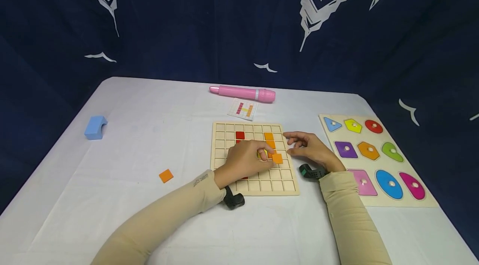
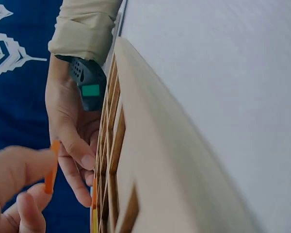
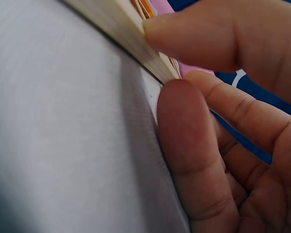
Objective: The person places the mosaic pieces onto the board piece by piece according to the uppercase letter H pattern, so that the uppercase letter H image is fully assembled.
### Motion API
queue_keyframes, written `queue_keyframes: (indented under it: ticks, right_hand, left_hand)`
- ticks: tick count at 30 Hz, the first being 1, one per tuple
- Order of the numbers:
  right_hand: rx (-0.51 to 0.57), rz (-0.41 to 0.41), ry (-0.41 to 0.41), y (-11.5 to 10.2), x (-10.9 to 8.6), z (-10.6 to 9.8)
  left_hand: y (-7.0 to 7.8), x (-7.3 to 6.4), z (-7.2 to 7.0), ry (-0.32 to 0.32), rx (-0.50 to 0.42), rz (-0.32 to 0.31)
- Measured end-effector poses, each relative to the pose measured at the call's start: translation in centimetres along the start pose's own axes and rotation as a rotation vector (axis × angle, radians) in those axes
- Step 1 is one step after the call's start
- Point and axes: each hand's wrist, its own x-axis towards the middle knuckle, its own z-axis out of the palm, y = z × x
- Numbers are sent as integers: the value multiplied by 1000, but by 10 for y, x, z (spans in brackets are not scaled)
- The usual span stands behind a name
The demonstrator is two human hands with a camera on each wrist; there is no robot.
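My left hand (image 1: 245,157) pinches an orange square tile (image 1: 277,158) between thumb and fingers, over the right half of a wooden grid board (image 1: 273,192). In the left wrist view the same tile (image 2: 52,167) stands on edge in the fingertips, off the board. Set in the grid are a red tile (image 1: 240,135), an orange tile (image 1: 268,136) with more below it, and a yellow tile partly covered by my left hand. Beside the board's right edge is my right hand (image 1: 310,147), fingers loosely bent, its thumb (image 3: 194,36) at the rim in the right wrist view.
A loose orange tile (image 1: 166,176) lies left of the board. Behind it are a pattern card (image 1: 242,109) and a pink pen-shaped thing (image 1: 243,92). To the right lies a shape puzzle board (image 1: 408,201), partly behind my right forearm. A blue arch block (image 1: 95,127) stands far left.
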Motion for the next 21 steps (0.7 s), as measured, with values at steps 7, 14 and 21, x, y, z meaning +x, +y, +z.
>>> queue_keyframes:
  ticks: [7,14,21]
  right_hand:
    - [33,-10,-9,-1,0,1]
    - [32,-9,-5,-1,0,0]
    - [34,-14,-5,0,1,0]
  left_hand:
    - [-3,4,5,12,76,-24]
    - [-6,6,7,-16,121,-19]
    - [-7,6,8,-43,139,-6]
